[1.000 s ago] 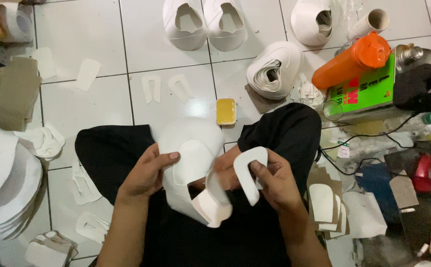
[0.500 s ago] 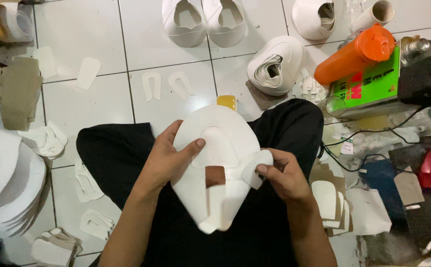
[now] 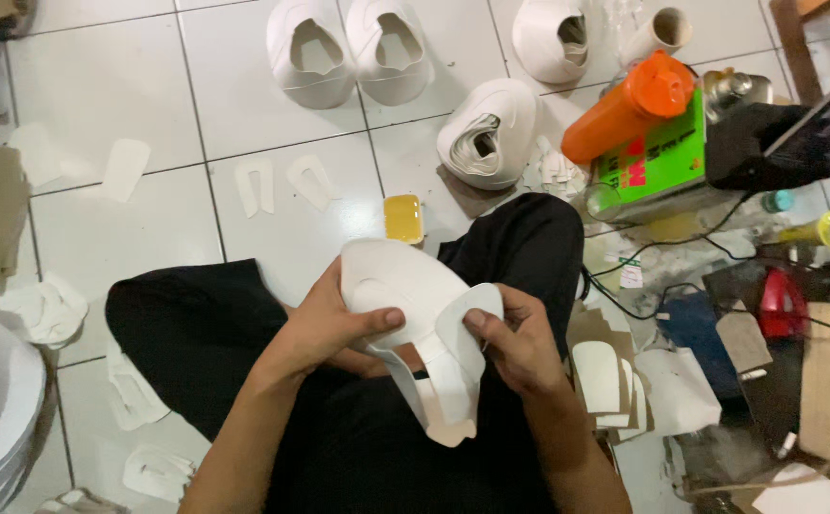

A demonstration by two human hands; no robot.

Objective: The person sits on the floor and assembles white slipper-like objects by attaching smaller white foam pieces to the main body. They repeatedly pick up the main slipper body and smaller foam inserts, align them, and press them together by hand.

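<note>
A white shoe upper point(image 3: 405, 290) is held over the lap, between both hands. It is pinched by the left hand point(image 3: 334, 324), thumb laid on top, while a white cut strip point(image 3: 455, 366) is pressed onto its side by the right hand point(image 3: 520, 343), thumb closed on the piece. The strip could be set crooked or creased if the thumb slides, since the upper is soft and unsupported. A yellow block point(image 3: 403, 218) lies on the tile floor point(image 3: 139, 219) just beyond the knee; an orange bottle point(image 3: 624, 105) rests on a green tin point(image 3: 662, 157). Cables and cut pieces point(image 3: 615, 376) crowd the right side; finished uppers point(image 3: 348, 52) lie well apart
</note>
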